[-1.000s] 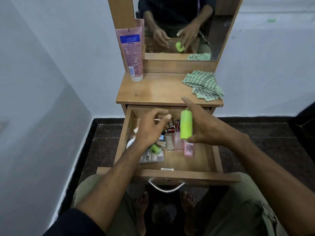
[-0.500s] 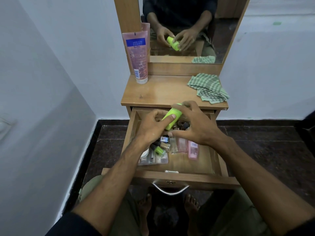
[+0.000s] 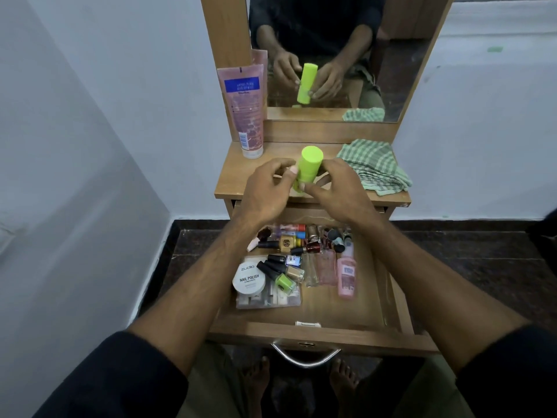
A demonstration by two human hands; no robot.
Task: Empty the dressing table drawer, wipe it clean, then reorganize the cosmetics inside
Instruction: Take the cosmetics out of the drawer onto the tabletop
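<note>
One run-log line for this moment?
both hands grip green tube | above tabletop | drawer full

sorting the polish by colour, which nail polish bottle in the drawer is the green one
The green nail polish bottle, lying at the front left beside the round white tub. Its neighbours with black caps are beige, blue or dark.

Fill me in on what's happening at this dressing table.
A seated person holds a lime-green bottle upright in both hands, left hand and right hand, over the tabletop. A pink tube and a folded green checked cloth are on that top. The drawer below is pulled open and full of nail polish bottles, a white nail polish jar and a pink bottle, so emptying has barely begun.
</note>
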